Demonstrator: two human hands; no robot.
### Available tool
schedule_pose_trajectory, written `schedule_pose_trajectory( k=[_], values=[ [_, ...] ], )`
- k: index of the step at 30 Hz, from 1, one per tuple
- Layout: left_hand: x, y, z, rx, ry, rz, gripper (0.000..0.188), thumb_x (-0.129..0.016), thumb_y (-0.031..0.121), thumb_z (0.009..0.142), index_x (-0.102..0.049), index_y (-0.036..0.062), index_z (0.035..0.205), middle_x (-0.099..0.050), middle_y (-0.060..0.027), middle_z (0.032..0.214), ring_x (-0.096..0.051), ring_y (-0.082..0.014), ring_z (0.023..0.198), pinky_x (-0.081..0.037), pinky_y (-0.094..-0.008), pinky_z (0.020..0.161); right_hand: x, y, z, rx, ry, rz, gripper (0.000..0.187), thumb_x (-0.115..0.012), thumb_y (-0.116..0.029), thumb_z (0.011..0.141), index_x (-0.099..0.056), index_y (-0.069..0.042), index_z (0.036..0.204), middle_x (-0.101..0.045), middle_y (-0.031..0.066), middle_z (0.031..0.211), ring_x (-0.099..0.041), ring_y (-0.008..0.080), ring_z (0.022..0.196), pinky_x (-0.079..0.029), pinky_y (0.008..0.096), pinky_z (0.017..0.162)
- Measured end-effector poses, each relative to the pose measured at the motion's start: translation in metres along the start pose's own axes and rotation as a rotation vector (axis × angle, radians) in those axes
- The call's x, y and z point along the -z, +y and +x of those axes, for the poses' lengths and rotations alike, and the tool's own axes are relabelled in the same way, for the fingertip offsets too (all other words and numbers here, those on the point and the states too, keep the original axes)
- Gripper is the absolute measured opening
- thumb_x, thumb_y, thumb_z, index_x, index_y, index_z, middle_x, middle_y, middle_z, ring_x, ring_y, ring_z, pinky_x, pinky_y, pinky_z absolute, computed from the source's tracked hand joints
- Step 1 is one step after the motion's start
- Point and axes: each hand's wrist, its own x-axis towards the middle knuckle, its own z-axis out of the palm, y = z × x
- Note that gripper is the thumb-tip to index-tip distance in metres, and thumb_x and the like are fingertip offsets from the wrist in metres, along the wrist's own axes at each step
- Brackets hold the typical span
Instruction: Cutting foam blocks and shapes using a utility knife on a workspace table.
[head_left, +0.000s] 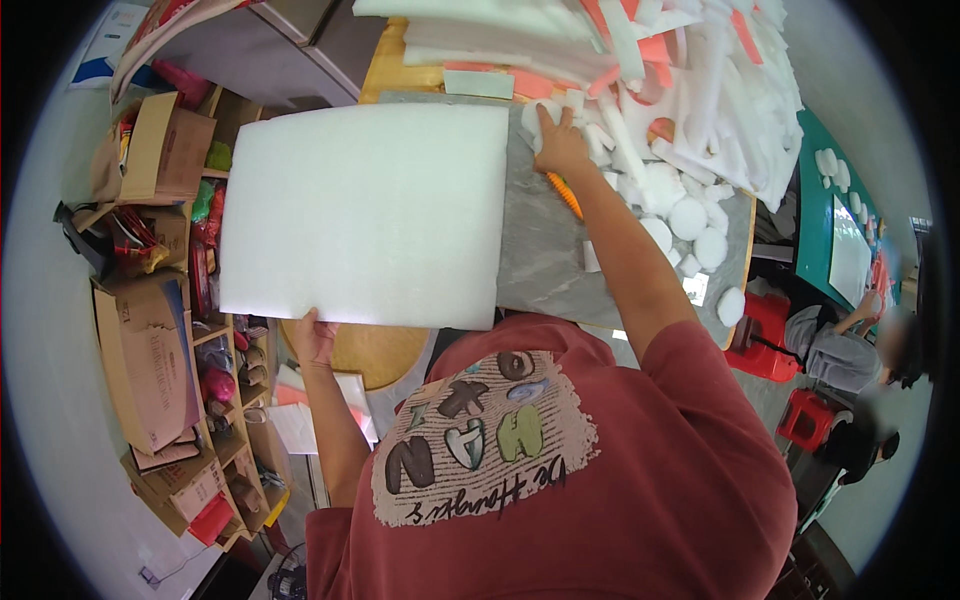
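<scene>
A large white foam sheet (365,215) lies flat, its left part reaching past the table edge. At its near left corner my left hand (317,338) is closed on the edge, thumb on top and the other fingers partly hidden beneath. My right hand (562,145) is stretched out over the table to the right of the sheet, two fingers apart among small white foam offcuts (598,140). Just below this hand, an orange ridged handle-like thing (566,196) rests on the grey tabletop (540,245); its far end is hidden by the hand.
Foam strips and scraps (700,90) in white and pink pile up at the far right. Round foam discs (688,218) lie nearer. Wooden shelves (235,430) with cardboard boxes (150,350) stand at left. A round wooden stool top (380,352) sits below the sheet. People sit at right beside red stools (765,340).
</scene>
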Motion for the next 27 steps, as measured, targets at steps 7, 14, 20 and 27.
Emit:
schedule_pose_trajectory(
  k=[7, 14, 20, 27],
  values=[
    [-0.036, -0.046, 0.006, 0.225, 0.032, -0.096, 0.036, -0.052, 0.008, 0.085, -0.044, 0.0042, 0.121, -0.055, -0.012, 0.116, -0.06, -0.0259, 0.099, -0.054, -0.0403, 0.083, 0.0, 0.0, 0.033, -0.125, 0.151, 0.254, 0.076, -0.064, -0.012, 0.061, -0.042, -0.016, 0.133, -0.038, 0.0254, 0.13, -0.052, 0.0358, 0.111, -0.044, 0.0374, 0.093],
    [-0.019, -0.041, 0.008, 0.621, -0.042, 0.1, 0.031, -0.049, 0.022, 0.091, -0.049, 0.0032, 0.116, -0.06, -0.0119, 0.103, -0.061, -0.0227, 0.091, -0.053, -0.0359, 0.074, -0.013, 0.016, 0.021, 0.07, 0.378, 0.38, 0.06, -0.067, -0.011, 0.065, -0.05, -0.01, 0.123, -0.049, 0.021, 0.122, -0.051, 0.0355, 0.11, -0.044, 0.039, 0.091],
    [-0.036, 0.012, 0.01, 0.857, -0.545, 0.928, 0.032, -0.045, 0.03, 0.094, -0.059, 0.0038, 0.105, -0.063, -0.0076, 0.094, -0.059, -0.0155, 0.075, -0.049, -0.0283, 0.063, -0.048, -0.006, -0.037, -0.101, 0.674, 0.25, 0.064, -0.067, -0.011, 0.07, -0.039, -0.006, 0.128, -0.057, 0.0181, 0.108, -0.052, 0.0341, 0.107, -0.044, 0.0414, 0.089],
    [-0.123, 0.045, 0.052, 0.633, -1.066, 1.51, 0.027, -0.05, 0.025, 0.091, -0.062, 0.0015, 0.095, -0.063, -0.0048, 0.081, -0.056, -0.01, 0.068, -0.046, -0.025, 0.059, -0.043, 0.001, -0.053, -0.363, 0.339, 0.283, 0.057, -0.067, -0.021, 0.072, -0.04, -0.012, 0.122, -0.064, 0.0155, 0.085, -0.063, 0.0319, 0.081, -0.048, 0.0432, 0.074]
  ],
)
